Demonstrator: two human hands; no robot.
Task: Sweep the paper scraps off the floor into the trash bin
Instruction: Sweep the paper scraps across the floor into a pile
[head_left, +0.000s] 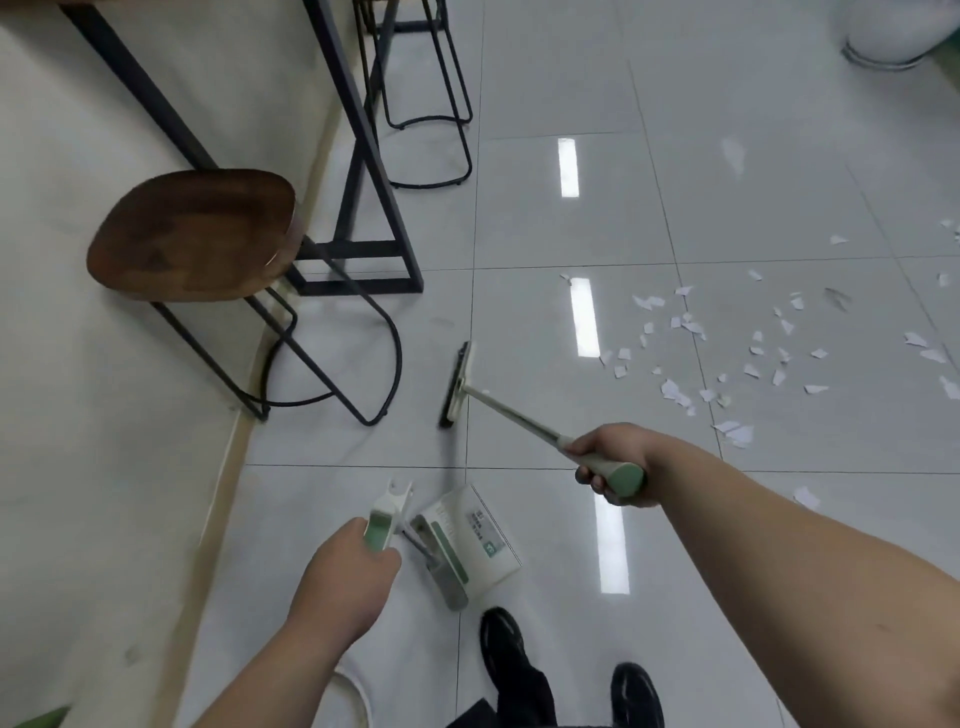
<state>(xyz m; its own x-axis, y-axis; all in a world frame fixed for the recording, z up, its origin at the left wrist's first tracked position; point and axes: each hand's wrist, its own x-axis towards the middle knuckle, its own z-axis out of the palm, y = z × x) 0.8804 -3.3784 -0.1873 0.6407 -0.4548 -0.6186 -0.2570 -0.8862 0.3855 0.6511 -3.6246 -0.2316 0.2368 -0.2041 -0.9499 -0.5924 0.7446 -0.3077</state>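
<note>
Black shoes (519, 660) nearest. Left hand (345, 574) wrapped around dustpan handle (382, 522), dustpan (467, 538) just ahead on floor (545, 218). Right hand (615, 465) fisted around broom (511, 413) grip, broom head down near stool (195, 236). Paper scraps (758, 348) scattered farther right, apart from broom. Trash bin not identifiable.

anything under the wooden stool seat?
Under the wooden stool: only its black metal legs and bare floor, no paper scraps visible. The patch directly beneath the seat is hidden.
</note>
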